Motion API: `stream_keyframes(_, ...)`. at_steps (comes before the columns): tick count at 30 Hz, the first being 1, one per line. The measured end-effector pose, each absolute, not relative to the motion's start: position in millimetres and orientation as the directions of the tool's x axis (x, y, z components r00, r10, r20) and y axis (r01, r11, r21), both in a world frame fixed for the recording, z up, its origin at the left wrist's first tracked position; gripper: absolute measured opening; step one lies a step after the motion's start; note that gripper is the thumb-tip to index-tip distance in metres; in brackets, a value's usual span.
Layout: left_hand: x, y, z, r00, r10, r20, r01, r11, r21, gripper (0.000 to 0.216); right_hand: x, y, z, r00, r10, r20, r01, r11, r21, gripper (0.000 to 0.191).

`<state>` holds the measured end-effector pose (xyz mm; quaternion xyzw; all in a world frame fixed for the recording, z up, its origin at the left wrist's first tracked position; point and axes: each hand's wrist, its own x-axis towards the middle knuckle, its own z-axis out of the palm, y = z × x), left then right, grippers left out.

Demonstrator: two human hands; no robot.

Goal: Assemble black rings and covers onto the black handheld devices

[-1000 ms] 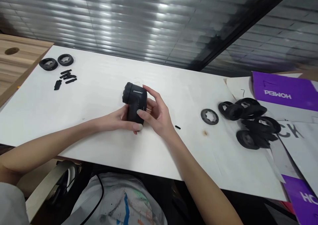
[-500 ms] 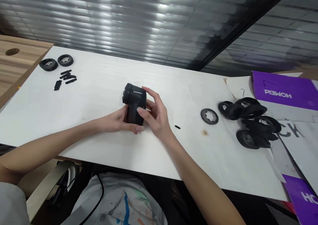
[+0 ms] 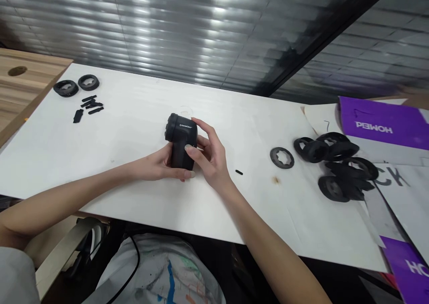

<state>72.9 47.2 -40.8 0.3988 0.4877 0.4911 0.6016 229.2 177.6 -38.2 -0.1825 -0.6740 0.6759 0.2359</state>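
Got a black gadget (image 3: pixel 181 134) in both hands here, middle of the white table (image 3: pixel 134 116), a bit toward the near edge. Left hand (image 3: pixel 157 166) closed round the lower body from the left, thumb across the near side at the bottom. Right hand (image 3: pixel 212 158) cupped on the right side, fingers curled onto the front, so clamped from both sides. Held upright, round head on top facing left, small white logo on the side. Resting on the table or hovering just above it? Can't tell.

Looks like hard matte plastic, stiff, no give. Probably lightish, easy enough for one hand. Matte finish, so likely not too slippery. Best grabbed round the narrower body under the head, not by the round end, probably the delicate bit.

Off to the right, well apart: tiny black bit (image 3: pixel 239 172), a loose ring (image 3: pixel 282 157), then a heap of black rings (image 3: pixel 337 167) near a purple box (image 3: pixel 382 121). Far left: two more rings (image 3: pixel 76 85) and some small black parts (image 3: pixel 87 106), beside a wooden desk (image 3: pixel 23 85).
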Motion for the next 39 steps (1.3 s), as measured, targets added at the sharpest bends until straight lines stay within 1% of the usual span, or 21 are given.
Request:
stream_keyframes(3,70.6,49.9,-42.3,0.035,0.983,-0.179,-0.252,0.183,0.95,0.072,227.3,181.0,-43.5,-0.832,0.545,0.104,-0.086,0.06,-0.995,0.08)
stream_keyframes(5,69.1,53.3,-42.2,0.034,0.986,-0.165,-0.336,0.167,0.927,0.062,226.5,182.2,-46.8,-0.845,0.515,0.143,-0.099,0.112,-0.989,0.083)
stream_keyframes(7,68.3,57.3,-41.8,0.014,0.991,-0.13,-0.444,0.123,0.887,0.049,226.3,181.5,-50.1,-0.856,0.47,0.214,-0.119,0.225,-0.967,0.09)
stream_keyframes(8,68.3,59.0,-41.8,0.0,0.994,-0.111,-0.489,0.097,0.867,0.047,226.2,180.7,-51.8,-0.859,0.443,0.257,-0.125,0.306,-0.944,0.095)
stream_keyframes(11,68.8,61.9,-43.5,-0.007,0.996,-0.092,-0.552,0.073,0.83,0.053,226.5,177.7,-56.8,-0.861,0.37,0.35,-0.109,0.537,-0.837,0.11)
stream_keyframes(13,69.0,61.8,-45.6,0.008,0.993,-0.121,-0.56,0.105,0.822,0.056,227.1,177.2,-59.4,-0.851,0.353,0.388,-0.1,0.617,-0.781,0.112)
stream_keyframes(15,68.7,61.0,-47.7,0.015,0.989,-0.148,-0.559,0.131,0.819,0.06,228.1,178.1,-61.2,-0.835,0.341,0.433,-0.115,0.66,-0.743,0.106)
stream_keyframes(17,68.4,60.7,-48.9,0.017,0.986,-0.165,-0.55,0.147,0.822,0.066,229.4,179.1,-62.2,-0.817,0.332,0.471,-0.131,0.688,-0.713,0.096)
stream_keyframes(20,68.6,61.9,-48.9,0.01,0.983,-0.183,-0.543,0.159,0.825,0.075,230.7,178.4,-63.5,-0.795,0.342,0.501,-0.128,0.713,-0.689,0.085)
stream_keyframes(24,71.2,64.2,-48.0,0.008,0.981,-0.193,-0.554,0.165,0.816,0.076,230.5,176.0,-66.0,-0.763,0.351,0.543,-0.122,0.746,-0.654,0.082)
stream_keyframes(29,75.4,65.5,-48.7,-0.023,0.988,-0.15,-0.55,0.113,0.827,0.078,230.4,176.4,-69.9,-0.666,0.333,0.668,-0.111,0.84,-0.53,0.075)
stream_keyframes(32,76.6,65.5,-48.2,-0.035,0.988,-0.153,-0.565,0.107,0.818,0.077,229.3,176.0,-71.1,-0.632,0.322,0.705,-0.109,0.864,-0.492,0.076)
stream_keyframes(35,76.0,65.3,-46.0,-0.053,0.976,-0.209,-0.604,0.135,0.785,0.072,226.6,175.2,-69.6,-0.596,0.311,0.741,-0.12,0.877,-0.465,0.074)
stream_keyframes(37,74.5,65.6,-44.2,-0.082,0.963,-0.257,-0.651,0.144,0.745,0.065,225.0,175.2,-66.5,-0.57,0.294,0.767,-0.156,0.878,-0.453,0.07)
stream_keyframes(39,72.3,66.7,-42.7,-0.123,0.947,-0.297,-0.713,0.123,0.69,0.059,224.6,175.6,-61.7,-0.545,0.272,0.793,-0.22,0.866,-0.449,0.061)
